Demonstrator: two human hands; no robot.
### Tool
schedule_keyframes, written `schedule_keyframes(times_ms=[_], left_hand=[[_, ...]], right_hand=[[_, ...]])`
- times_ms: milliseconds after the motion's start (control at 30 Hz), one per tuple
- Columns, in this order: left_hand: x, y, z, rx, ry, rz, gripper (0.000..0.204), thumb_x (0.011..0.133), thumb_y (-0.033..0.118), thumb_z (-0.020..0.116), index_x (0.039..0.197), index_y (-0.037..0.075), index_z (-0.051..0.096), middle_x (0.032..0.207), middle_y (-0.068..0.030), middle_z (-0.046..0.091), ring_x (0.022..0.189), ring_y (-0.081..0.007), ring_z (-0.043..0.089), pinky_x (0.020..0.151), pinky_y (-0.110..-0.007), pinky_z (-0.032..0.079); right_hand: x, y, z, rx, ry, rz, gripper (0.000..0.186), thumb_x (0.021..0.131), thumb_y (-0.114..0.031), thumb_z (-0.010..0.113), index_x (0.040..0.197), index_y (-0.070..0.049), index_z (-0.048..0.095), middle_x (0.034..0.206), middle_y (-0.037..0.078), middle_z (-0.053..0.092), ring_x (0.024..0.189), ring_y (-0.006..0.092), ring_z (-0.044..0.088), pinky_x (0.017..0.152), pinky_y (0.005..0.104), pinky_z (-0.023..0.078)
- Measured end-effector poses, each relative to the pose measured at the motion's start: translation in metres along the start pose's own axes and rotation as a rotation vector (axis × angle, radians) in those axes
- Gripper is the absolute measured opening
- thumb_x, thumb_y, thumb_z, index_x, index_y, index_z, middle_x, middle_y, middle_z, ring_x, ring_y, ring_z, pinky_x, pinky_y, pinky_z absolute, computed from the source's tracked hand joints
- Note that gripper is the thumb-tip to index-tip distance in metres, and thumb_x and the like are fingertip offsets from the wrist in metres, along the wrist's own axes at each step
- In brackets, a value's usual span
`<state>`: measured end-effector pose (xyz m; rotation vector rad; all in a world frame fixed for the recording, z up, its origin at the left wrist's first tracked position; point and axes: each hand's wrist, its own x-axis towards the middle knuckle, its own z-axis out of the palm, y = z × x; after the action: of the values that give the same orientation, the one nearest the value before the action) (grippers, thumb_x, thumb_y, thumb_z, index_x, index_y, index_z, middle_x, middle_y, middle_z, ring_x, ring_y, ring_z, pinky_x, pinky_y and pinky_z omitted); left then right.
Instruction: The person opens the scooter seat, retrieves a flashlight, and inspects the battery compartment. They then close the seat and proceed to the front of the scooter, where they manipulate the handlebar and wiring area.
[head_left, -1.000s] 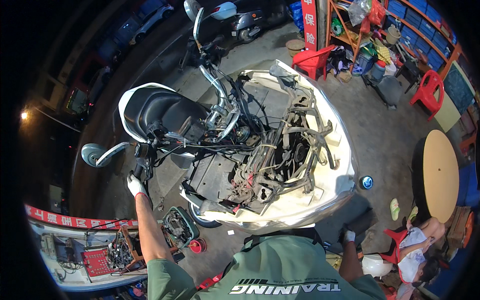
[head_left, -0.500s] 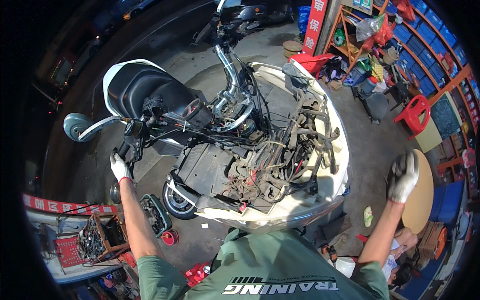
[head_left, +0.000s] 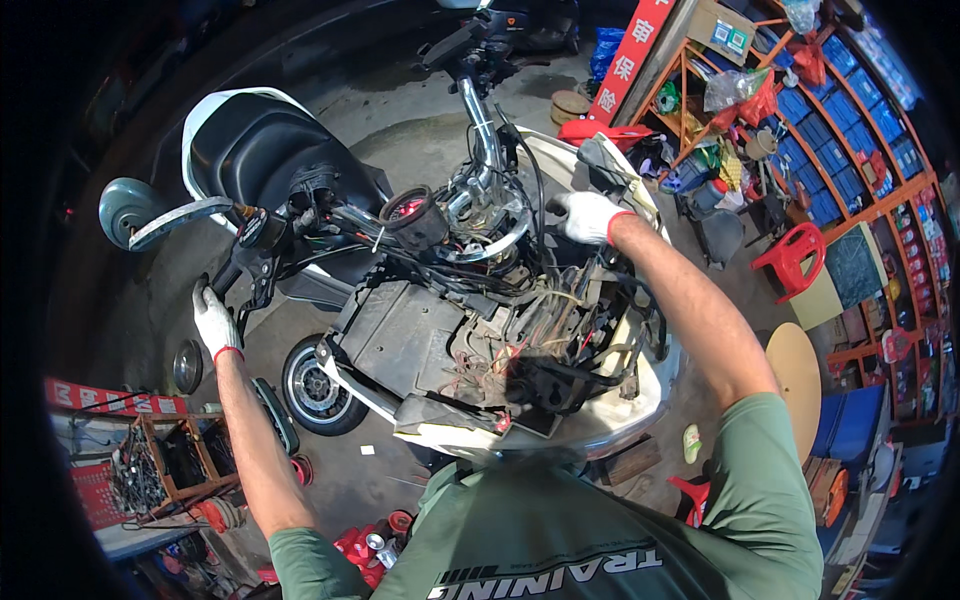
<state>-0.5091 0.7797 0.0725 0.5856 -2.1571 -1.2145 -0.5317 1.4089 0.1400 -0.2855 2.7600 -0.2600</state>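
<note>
A white motor scooter (head_left: pixel 650 385) stands before me with its front panels off, its wiring and frame laid bare. My left hand (head_left: pixel 215 318), in a white glove with a red cuff, is closed around the left handlebar grip (head_left: pixel 228 278), beside the brake lever. My right hand (head_left: pixel 592 218), gloved the same way, is over the far right part of the opened front, near black cables (head_left: pixel 535 190). Its fingers are curled, and their dark tips blend into the parts behind, so anything in them is hidden. A round gauge (head_left: pixel 412 218) sits between the handlebars.
A round mirror (head_left: pixel 128 210) sticks out at the left. Orange shelves (head_left: pixel 860 220) with blue bins line the right side, near a red plastic chair (head_left: pixel 790 262) and a round tan board (head_left: pixel 793 375). A tool box (head_left: pixel 185 455) is at the lower left.
My right hand has swung left and inward from the far right to above the scooter's opened front. The left hand keeps its hold, and the handlebar has shifted slightly.
</note>
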Motion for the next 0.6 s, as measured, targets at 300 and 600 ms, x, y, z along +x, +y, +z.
schedule_keyframes(times_ms=[300, 600], left_hand=[[0.001, -0.006, 0.002, -0.042, -0.011, -0.033, 0.039, 0.104, 0.022, 0.041, 0.139, 0.009, 0.054, 0.131, -0.0081, 0.061, 0.11, -0.0172, 0.06, 0.08, -0.029, 0.049], [0.009, -0.012, 0.005, 0.034, -0.029, 0.032, 0.039, 0.104, 0.026, 0.043, 0.137, 0.009, 0.055, 0.125, -0.0105, 0.063, 0.103, -0.0177, 0.061, 0.079, -0.029, 0.049]], right_hand=[[0.026, 0.003, 0.011, 0.008, -0.023, -0.033, 0.04, 0.089, -0.031, 0.063, 0.111, 0.001, 0.066, 0.108, 0.026, 0.067, 0.105, 0.0383, 0.065, 0.092, 0.0443, 0.05], [0.013, 0.006, -0.002, 0.222, 0.121, -0.11, 0.031, 0.091, -0.026, 0.061, 0.11, -0.002, 0.068, 0.106, 0.021, 0.069, 0.103, 0.0358, 0.065, 0.092, 0.0411, 0.05]])
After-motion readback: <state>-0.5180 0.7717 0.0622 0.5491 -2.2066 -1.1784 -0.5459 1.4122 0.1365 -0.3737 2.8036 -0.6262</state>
